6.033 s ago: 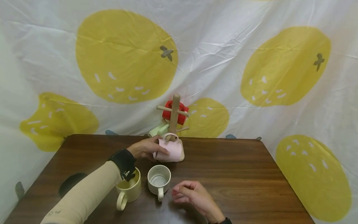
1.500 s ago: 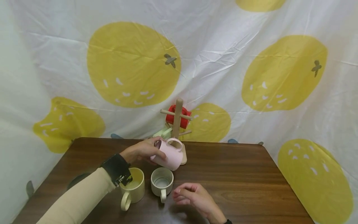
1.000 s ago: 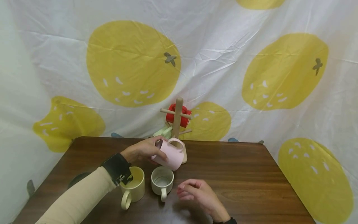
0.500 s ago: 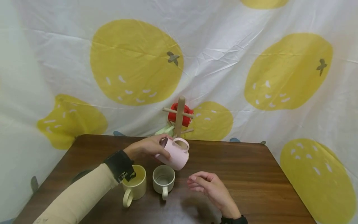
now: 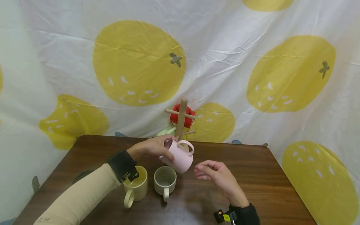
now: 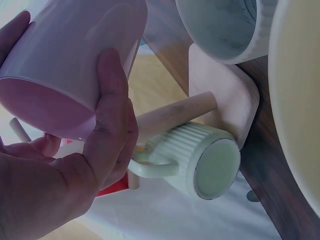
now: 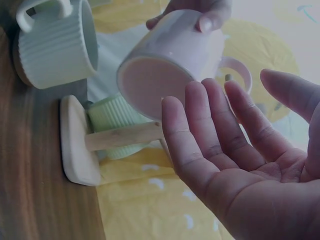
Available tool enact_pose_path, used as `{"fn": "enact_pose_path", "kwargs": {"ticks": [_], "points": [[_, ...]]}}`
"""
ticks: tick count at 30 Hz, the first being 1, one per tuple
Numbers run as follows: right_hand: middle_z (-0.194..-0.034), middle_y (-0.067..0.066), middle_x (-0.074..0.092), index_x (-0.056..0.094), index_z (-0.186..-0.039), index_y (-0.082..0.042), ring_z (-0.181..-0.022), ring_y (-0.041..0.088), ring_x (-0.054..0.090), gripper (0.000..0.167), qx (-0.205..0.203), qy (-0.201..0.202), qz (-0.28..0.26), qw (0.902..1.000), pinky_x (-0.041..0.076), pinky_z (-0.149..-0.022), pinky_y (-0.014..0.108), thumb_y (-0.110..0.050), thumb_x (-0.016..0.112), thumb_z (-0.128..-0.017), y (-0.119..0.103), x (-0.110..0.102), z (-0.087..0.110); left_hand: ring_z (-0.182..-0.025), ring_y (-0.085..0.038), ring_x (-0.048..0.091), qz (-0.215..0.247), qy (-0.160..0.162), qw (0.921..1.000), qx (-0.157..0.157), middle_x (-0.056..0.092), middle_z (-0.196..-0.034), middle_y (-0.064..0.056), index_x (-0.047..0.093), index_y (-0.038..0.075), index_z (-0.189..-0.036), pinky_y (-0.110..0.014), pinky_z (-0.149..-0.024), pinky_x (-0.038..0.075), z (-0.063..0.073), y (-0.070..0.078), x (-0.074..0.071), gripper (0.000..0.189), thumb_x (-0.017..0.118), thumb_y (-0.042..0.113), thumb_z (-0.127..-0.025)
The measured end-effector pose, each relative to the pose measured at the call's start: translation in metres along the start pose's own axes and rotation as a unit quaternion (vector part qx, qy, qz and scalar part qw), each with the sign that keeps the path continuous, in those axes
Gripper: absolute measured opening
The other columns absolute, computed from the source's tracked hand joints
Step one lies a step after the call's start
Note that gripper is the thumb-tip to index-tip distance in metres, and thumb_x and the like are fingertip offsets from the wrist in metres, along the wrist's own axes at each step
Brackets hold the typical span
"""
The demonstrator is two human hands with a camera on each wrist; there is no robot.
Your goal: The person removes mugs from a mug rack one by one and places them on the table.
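My left hand point(image 5: 154, 147) grips a pink mug point(image 5: 181, 158) near its rim, thumb on one side and fingers on the other. The mug is tilted above the table, its mouth toward the left palm, its base toward the right and its handle upward. My right hand point(image 5: 217, 175) is held just right of the mug's base with nothing in it. In the right wrist view its fingers point(image 7: 220, 130) are extended and overlap the mug's base. Behind the pink mug stands a wooden mug tree point(image 5: 181, 120), bearing a red mug point(image 5: 173, 118) above and a pale green ribbed mug point(image 6: 215, 170) lower down.
On the table point(image 5: 253, 175), a yellow mug point(image 5: 139, 190) and a ribbed off-white mug point(image 5: 161, 188) stand upright in front, handles toward me. A dark round object point(image 5: 81, 175) is partly hidden behind the left sleeve. A lemon-print cloth point(image 5: 213, 75) hangs behind the table.
The pink mug has come away from in front of the tree's base, moving right and tilting base-down. My right hand has risen and shifted right, off its place beside the off-white mug.
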State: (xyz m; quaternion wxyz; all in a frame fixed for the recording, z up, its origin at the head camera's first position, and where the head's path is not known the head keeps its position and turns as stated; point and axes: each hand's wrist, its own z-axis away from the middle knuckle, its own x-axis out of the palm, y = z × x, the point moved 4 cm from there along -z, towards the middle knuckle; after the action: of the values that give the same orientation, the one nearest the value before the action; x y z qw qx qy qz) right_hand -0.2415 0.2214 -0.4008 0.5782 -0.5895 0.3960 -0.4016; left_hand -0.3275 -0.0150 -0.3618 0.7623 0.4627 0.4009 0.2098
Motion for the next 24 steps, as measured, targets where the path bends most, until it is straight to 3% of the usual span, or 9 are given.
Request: {"fn": "enact_pose_path", "kwargs": {"ticks": [6, 11, 24], "points": [[-0.099, 0.008, 0.073, 0.063, -0.112, 0.012, -0.094, 0.020, 0.071, 0.031, -0.016, -0.007, 0.034, 0.9993, 0.055, -0.090, 0.046, -0.016, 0.061, -0.099, -0.012, -0.006, -0.005, -0.106, -0.029, 0.053, -0.013, -0.005, 0.9999, 0.010, 0.049, -0.125, -0.015, 0.053, 0.016, -0.126, -0.043, -0.069, 0.057, 0.002, 0.002, 0.000, 0.065, 0.086, 0.012, -0.070], [-0.098, 0.005, 0.073, 0.064, -0.111, 0.010, -0.094, 0.019, 0.071, 0.031, -0.032, -0.001, 0.049, 0.9983, 0.056, -0.089, 0.041, -0.018, 0.061, -0.099, -0.027, -0.012, -0.011, -0.105, -0.029, 0.054, -0.008, -0.003, 0.9998, 0.016, 0.049, -0.125, -0.015, 0.054, 0.017, -0.125, -0.041, -0.066, 0.057, 0.003, 0.003, 0.000, 0.064, 0.086, 0.010, -0.069], [-0.106, 0.019, 0.069, 0.060, -0.115, 0.015, -0.097, 0.023, 0.069, 0.031, -0.032, 0.021, 0.071, 0.9967, 0.056, -0.089, 0.038, -0.011, 0.059, -0.099, -0.057, -0.009, -0.026, -0.100, -0.028, 0.057, -0.035, -0.011, 0.9987, 0.036, 0.052, -0.120, -0.013, 0.054, 0.019, -0.121, -0.041, -0.066, 0.057, 0.006, 0.009, 0.007, 0.064, 0.086, 0.010, -0.067]]}}
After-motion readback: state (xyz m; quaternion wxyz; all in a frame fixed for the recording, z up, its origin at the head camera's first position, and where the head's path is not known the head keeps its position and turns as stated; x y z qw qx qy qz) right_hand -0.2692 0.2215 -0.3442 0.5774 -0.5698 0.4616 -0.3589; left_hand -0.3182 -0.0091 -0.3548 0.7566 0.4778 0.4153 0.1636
